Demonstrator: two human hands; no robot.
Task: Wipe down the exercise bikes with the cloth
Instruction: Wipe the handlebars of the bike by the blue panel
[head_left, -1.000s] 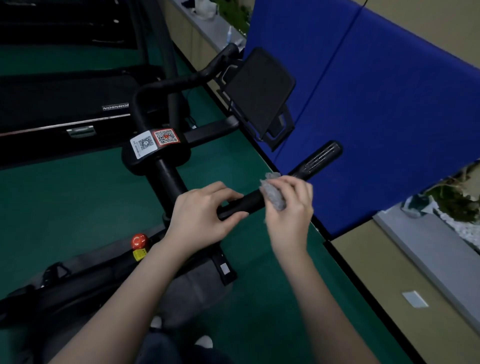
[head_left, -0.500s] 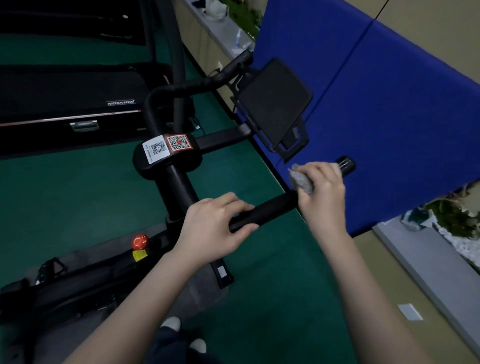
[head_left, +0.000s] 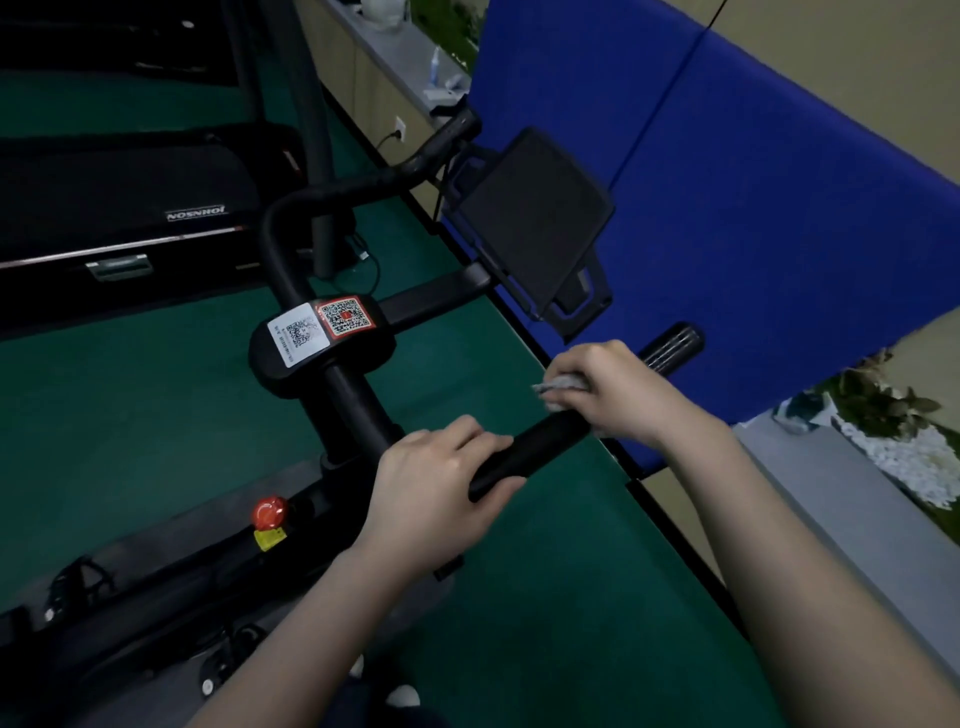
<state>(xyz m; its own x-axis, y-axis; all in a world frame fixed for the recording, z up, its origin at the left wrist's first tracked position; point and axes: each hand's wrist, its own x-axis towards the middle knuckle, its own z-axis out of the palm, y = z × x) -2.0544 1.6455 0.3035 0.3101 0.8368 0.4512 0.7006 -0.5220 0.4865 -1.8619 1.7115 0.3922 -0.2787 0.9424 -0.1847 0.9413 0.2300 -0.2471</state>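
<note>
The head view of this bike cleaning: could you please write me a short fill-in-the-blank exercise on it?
1. The right hand presses a grey ____ against the black handlebar.
2. The left hand grips the same ____.
3. The knob low on the bike frame is ____ in colour.
4. The padded mat beyond the bike is ____.

Missing words: cloth; handlebar; red; blue

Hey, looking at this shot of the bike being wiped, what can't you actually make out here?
All in the head view:
- Most of the cloth: bunched inside the right hand.
- The handlebar section under the left hand and the right hand: covered by fingers.
- QR stickers: print too small to read.
- Lower bike frame: dark and cut off by the left edge.
</note>
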